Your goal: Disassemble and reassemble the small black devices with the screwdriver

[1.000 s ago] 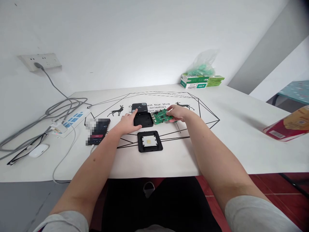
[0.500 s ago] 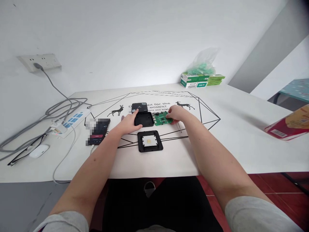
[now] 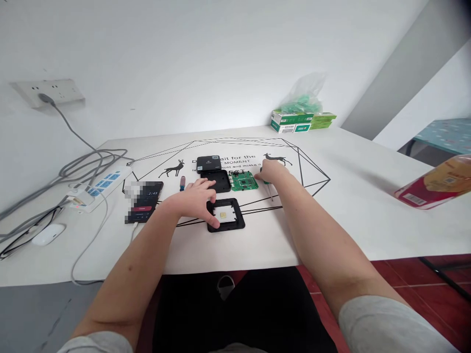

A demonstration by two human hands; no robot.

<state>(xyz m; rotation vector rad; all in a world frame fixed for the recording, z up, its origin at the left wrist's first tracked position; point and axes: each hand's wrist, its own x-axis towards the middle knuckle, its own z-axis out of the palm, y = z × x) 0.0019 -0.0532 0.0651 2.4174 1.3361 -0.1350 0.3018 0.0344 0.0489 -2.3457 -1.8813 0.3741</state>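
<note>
My left hand (image 3: 196, 200) spreads its fingers over the near black case half (image 3: 238, 221), thumb at its left edge. A white plate (image 3: 227, 213) with a small gold square lies in that half. My right hand (image 3: 274, 171) has its fingers curled around the green handle of a screwdriver (image 3: 271, 192), whose thin shaft points toward me; the hand hides most of the handle. Beside its fingertips a green circuit board (image 3: 244, 181) lies flat. Left of the board is an open black case part (image 3: 222, 182), and behind it a black lid (image 3: 208, 163) with labels.
Another screwdriver (image 3: 182, 183) and a phone (image 3: 147, 202) lie to the left. Farther left are a power strip (image 3: 106, 186), coiled cables, glasses and a white earphone case (image 3: 48, 234). Green boxes (image 3: 294, 121) stand at the back; a red and yellow package (image 3: 434, 184) is at right.
My left hand has moved from the open black case part toward me, over the near case half. My right hand has let go of the circuit board and closed on the screwdriver.
</note>
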